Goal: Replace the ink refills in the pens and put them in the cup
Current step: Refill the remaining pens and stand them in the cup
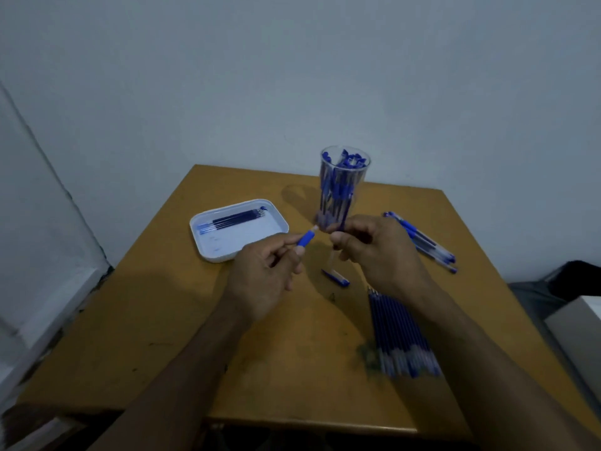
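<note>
Head view centres on the blue grip section (305,239) of a pen, pinched in the fingers (294,245) of the left hand (263,275) above the tabletop (162,320), its pale tip toward the right hand (377,252). The right hand's fingers curl narrowly round what seems to be the clear pen barrel (332,258), hanging below the thumb. A cap (335,277) lies just beneath.

Risks, as I judge them: the two halves could meet off-axis and bend the refill, or the small part could slip and roll. The cup (344,187), crowded with pens, stands just behind the hands and a knock could tip it.

New refills (401,336) lie near the right forearm, loose pens (422,242) beyond, used refills in the tray (279,222). Blur and dim light hide whether a refill sits inside the barrel; the right fingertips are hidden.
</note>
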